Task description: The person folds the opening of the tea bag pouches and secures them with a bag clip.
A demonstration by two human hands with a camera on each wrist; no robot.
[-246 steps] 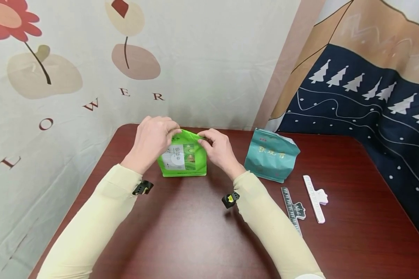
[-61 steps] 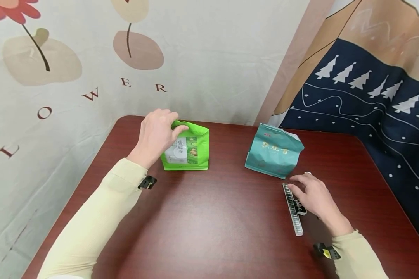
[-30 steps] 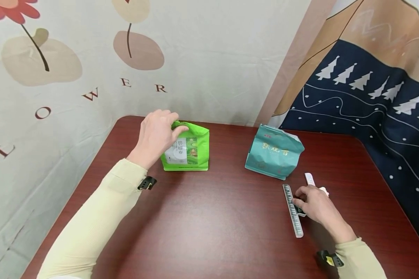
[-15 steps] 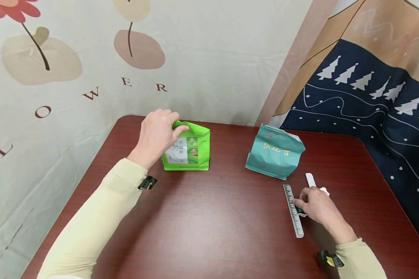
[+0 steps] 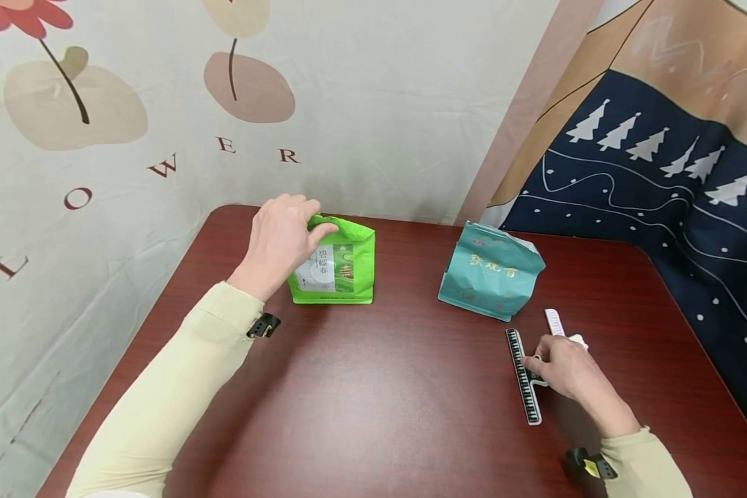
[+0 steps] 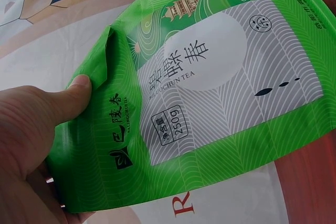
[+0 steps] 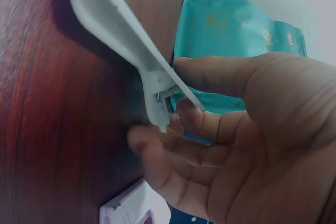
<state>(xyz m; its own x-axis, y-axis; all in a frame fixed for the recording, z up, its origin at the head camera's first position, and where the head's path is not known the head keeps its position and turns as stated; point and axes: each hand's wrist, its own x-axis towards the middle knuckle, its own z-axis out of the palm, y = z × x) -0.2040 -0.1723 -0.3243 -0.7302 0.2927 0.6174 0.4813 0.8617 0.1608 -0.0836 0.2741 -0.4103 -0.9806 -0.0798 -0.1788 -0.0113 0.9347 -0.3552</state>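
Observation:
My left hand (image 5: 280, 242) grips the folded top corner of a bright green tea bag (image 5: 362, 266), which stands upright on the table. In the left wrist view the thumb presses on the front of the tea bag (image 6: 205, 77); the other fingers are mostly hidden behind it. On the right, my right hand (image 5: 569, 366) pinches the handle of a long sealing clip (image 5: 524, 380) with a piano-key pattern. The right wrist view shows the clip (image 7: 118, 24) edge-on, white underneath, its metal spring visible and its handle between thumb and fingers.
A teal tea bag (image 5: 492, 273) stands upright beyond the clip. A white sealing clip (image 5: 553, 321) lies beside my right hand, partly covered by it. The dark red table (image 5: 380, 401) meets a printed cloth (image 5: 373, 138) at the back.
My right hand left the green bag's top, passed over the white clip and took the dark clip's handle. That clip has tilted slightly. My left hand stays on the green bag.

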